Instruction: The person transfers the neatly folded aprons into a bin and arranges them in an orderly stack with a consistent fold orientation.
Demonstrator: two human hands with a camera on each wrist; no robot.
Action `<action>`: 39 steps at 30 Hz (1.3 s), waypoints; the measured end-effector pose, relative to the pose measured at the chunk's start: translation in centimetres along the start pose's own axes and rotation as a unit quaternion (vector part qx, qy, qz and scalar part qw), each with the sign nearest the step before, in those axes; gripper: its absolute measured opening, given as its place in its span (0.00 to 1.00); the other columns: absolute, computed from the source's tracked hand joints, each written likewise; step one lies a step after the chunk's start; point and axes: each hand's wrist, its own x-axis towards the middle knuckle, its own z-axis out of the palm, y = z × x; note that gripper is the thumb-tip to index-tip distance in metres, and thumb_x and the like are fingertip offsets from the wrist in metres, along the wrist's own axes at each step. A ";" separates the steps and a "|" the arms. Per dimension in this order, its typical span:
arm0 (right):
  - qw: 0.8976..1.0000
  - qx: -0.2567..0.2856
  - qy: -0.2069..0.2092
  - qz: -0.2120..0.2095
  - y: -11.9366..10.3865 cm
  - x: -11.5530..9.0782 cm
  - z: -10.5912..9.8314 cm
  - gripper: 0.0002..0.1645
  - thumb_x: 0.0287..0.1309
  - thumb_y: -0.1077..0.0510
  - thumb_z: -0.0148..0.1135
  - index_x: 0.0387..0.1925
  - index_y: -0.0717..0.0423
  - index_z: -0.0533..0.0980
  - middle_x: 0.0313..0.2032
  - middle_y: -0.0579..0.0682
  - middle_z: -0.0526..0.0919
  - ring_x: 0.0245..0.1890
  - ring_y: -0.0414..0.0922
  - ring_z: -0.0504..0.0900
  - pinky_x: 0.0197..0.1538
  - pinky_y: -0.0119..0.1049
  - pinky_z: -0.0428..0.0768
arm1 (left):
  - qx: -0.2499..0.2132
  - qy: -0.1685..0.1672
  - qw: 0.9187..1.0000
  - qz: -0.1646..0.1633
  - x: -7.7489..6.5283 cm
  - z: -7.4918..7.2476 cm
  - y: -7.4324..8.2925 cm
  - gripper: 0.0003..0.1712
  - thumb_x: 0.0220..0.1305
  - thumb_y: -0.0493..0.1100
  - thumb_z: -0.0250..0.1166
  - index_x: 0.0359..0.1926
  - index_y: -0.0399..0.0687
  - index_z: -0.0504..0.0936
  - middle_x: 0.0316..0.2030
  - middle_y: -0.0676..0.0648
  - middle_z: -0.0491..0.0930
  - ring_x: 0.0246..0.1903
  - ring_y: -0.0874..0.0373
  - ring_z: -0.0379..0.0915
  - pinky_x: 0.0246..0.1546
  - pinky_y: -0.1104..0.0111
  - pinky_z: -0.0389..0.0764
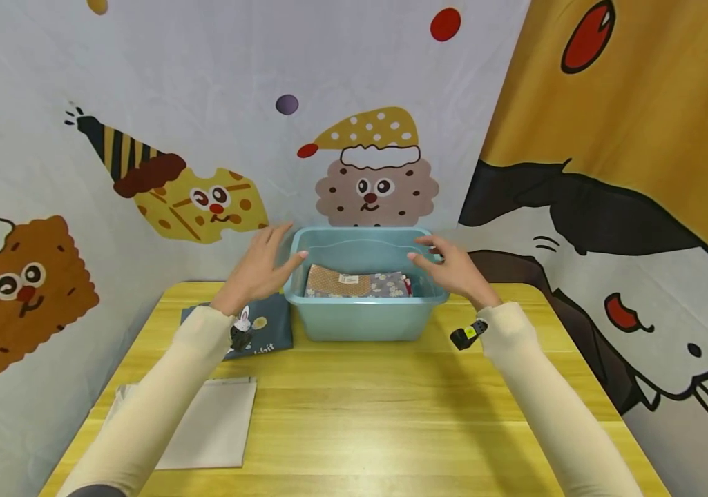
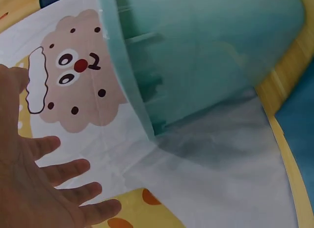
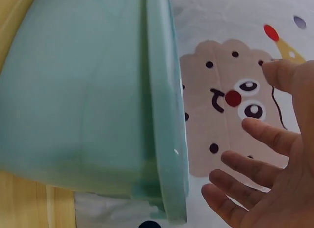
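Note:
A light blue plastic basin [image 1: 366, 321] stands at the table's far edge, with folded patterned cloth [image 1: 354, 283] inside it, one part tan and one floral. My left hand [image 1: 258, 268] is raised beside the basin's left rim, fingers spread and holding nothing. On the other side, my right hand [image 1: 453, 268] hovers by the right rim, its fingers also apart. Both wrist views show a gap between the basin wall [image 2: 211, 46] and the fingers of the left hand [image 2: 44, 184], and likewise for the right hand [image 3: 274, 164].
A folded dark blue cloth [image 1: 275, 324] with a rabbit print lies left of the basin, partly behind my left wrist. Nearer on the wooden table [image 1: 354, 414] is a folded white cloth [image 1: 217, 421], partly covered by my left sleeve. A printed curtain [image 1: 204, 83] hangs behind.

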 end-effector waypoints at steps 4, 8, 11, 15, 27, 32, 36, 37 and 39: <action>0.998 -0.036 0.004 -0.048 -0.8 -0.5 1.3 0.43 0.67 0.26 0.53 0.76 0.39 0.64 0.77 0.50 0.63 0.76 0.58 0.63 0.73 0.64 0.66 | 0.028 0.016 0.999 0.023 -1.2 0.2 -0.5 0.45 0.74 0.69 0.52 0.82 0.58 0.50 0.80 0.41 0.52 0.80 0.39 0.43 0.76 0.38 0.53; 0.994 -0.062 0.002 -0.090 -1.6 -1.1 2.5 0.41 0.69 0.29 0.54 0.76 0.38 0.63 0.79 0.50 0.58 0.80 0.58 0.53 0.75 0.68 0.58 | 0.050 0.029 0.998 0.039 -2.3 0.2 -1.0 0.45 0.74 0.68 0.54 0.82 0.59 0.50 0.80 0.40 0.52 0.80 0.38 0.41 0.77 0.37 0.51; 0.991 -0.072 -0.006 -0.113 -2.3 -1.5 3.3 0.39 0.70 0.32 0.56 0.77 0.36 0.62 0.81 0.50 0.53 0.81 0.58 0.49 0.75 0.69 0.56 | 0.058 0.031 0.997 0.034 -3.1 0.2 -1.4 0.46 0.73 0.69 0.53 0.82 0.60 0.49 0.81 0.41 0.50 0.81 0.39 0.39 0.77 0.37 0.50; 0.988 -0.090 -0.012 -0.127 -3.1 -1.8 4.3 0.40 0.69 0.32 0.57 0.78 0.33 0.60 0.82 0.47 0.49 0.82 0.56 0.47 0.74 0.69 0.59 | 0.064 0.032 0.997 0.023 -4.4 0.2 -2.2 0.47 0.73 0.70 0.53 0.83 0.59 0.49 0.82 0.41 0.47 0.82 0.39 0.34 0.78 0.38 0.45; 0.978 -0.123 -0.010 -0.169 -4.9 -3.5 7.8 0.43 0.67 0.30 0.57 0.78 0.31 0.59 0.82 0.44 0.47 0.82 0.56 0.47 0.75 0.73 0.52 | 0.091 0.048 0.995 0.013 -7.5 -0.1 -3.8 0.46 0.74 0.67 0.55 0.83 0.57 0.49 0.81 0.39 0.48 0.81 0.38 0.35 0.79 0.40 0.43; 0.969 -0.143 -0.007 -0.202 -5.6 -4.2 9.6 0.42 0.67 0.28 0.56 0.78 0.29 0.58 0.82 0.44 0.48 0.82 0.53 0.47 0.77 0.70 0.49 | 0.085 0.047 0.995 -0.002 -8.9 0.0 -4.6 0.47 0.73 0.66 0.57 0.82 0.56 0.50 0.81 0.39 0.47 0.81 0.37 0.35 0.78 0.38 0.44; 0.961 -0.157 -0.007 -0.227 -6.5 -4.7 11.2 0.43 0.67 0.27 0.57 0.78 0.29 0.58 0.83 0.42 0.46 0.83 0.51 0.46 0.78 0.67 0.52 | 0.087 0.044 0.995 -0.008 -10.4 0.1 -5.3 0.47 0.73 0.65 0.57 0.82 0.55 0.50 0.81 0.38 0.47 0.81 0.36 0.34 0.77 0.36 0.44; 0.960 -0.159 -0.007 -0.232 -6.7 -4.8 11.6 0.43 0.66 0.28 0.57 0.78 0.29 0.58 0.83 0.41 0.46 0.83 0.51 0.46 0.78 0.67 0.53 | 0.088 0.044 0.995 -0.007 -10.8 0.1 -5.4 0.47 0.73 0.65 0.57 0.82 0.55 0.50 0.81 0.38 0.47 0.81 0.36 0.34 0.77 0.36 0.44; 0.956 -0.166 -0.009 -0.242 -7.1 -5.1 12.4 0.44 0.66 0.27 0.57 0.78 0.29 0.58 0.83 0.41 0.45 0.83 0.50 0.46 0.78 0.66 0.55 | 0.090 0.046 0.995 -0.005 -11.7 0.2 -5.8 0.47 0.73 0.64 0.58 0.83 0.56 0.50 0.81 0.37 0.48 0.81 0.37 0.34 0.77 0.36 0.45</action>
